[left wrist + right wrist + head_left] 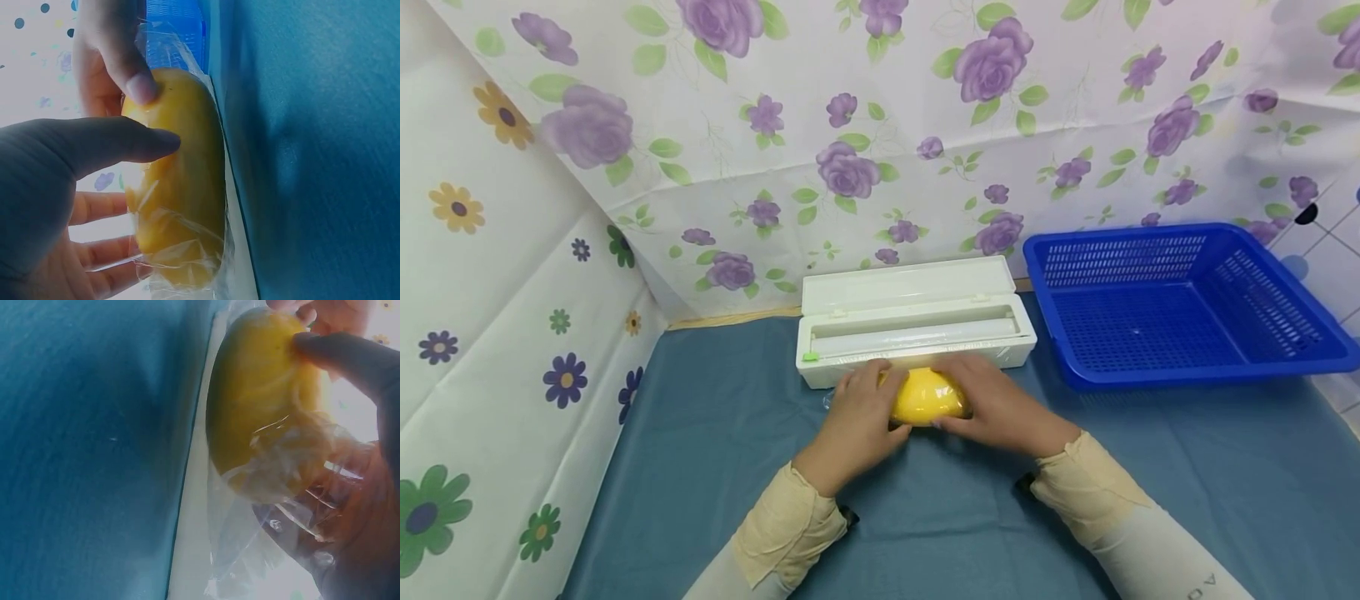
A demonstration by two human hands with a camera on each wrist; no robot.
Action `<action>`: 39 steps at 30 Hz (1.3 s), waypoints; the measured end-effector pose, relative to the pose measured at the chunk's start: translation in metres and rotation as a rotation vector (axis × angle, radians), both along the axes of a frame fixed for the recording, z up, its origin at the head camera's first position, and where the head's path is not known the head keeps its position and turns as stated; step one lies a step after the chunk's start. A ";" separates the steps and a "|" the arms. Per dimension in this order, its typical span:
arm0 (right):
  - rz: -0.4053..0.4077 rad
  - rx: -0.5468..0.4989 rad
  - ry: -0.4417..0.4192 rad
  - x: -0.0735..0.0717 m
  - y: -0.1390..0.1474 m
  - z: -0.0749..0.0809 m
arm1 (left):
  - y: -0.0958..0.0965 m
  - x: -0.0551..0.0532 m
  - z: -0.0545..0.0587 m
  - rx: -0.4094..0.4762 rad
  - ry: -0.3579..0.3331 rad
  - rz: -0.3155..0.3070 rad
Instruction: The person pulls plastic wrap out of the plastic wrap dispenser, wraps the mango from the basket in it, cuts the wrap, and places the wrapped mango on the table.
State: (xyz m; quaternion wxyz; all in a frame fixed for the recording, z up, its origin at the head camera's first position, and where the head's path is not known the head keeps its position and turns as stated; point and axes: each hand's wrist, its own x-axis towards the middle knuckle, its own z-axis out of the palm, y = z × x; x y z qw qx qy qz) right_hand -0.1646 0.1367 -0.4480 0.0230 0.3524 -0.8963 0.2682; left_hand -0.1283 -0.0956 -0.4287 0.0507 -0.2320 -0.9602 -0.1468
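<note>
In the head view both hands hold a smooth yellow oval fruit (927,398) right at the front of a white cling film dispenser (1018,352). My left hand (856,423) grips its left end, thumb on the near side and fingers round the far side. The right hand (1000,408) grips the right end in the same way. Clear cling film (240,556) lies wrinkled over the fruit and hangs loose past its end in the right wrist view. In the left wrist view, both thumbs press on the fruit's skin through the film.
The dispenser's lid (910,285) stands raised, showing a film roll (917,336) and a green slider (810,357). A blue plastic basket (1195,377) sits at the right. Flowered sheets (850,225) cover the walls behind and left of the blue-green tabletop (715,467).
</note>
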 end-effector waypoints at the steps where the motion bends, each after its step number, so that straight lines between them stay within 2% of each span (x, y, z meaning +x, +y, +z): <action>1: 0.004 -0.003 -0.006 0.000 0.001 0.000 | 0.000 0.000 0.001 -0.006 0.001 0.001; 11: 0.006 -0.037 -0.065 0.001 0.005 0.009 | -0.003 -0.001 0.002 -0.071 0.095 -0.027; 23: -0.010 -0.059 -0.080 0.003 0.006 0.018 | -0.001 -0.005 -0.001 -0.039 0.211 -0.011; 26: -0.011 -0.054 -0.076 0.003 0.006 0.020 | -0.002 -0.005 0.001 -0.033 0.217 -0.018; 31: -0.030 -0.050 -0.068 0.007 0.007 0.024 | -0.003 -0.005 0.006 -0.028 0.188 -0.027; 35: -0.024 -0.039 -0.007 0.013 0.005 0.030 | -0.003 -0.005 0.006 -0.026 0.178 -0.023; 39: -0.016 0.022 0.044 0.016 0.003 0.035 | -0.003 -0.005 0.006 -0.001 0.163 -0.013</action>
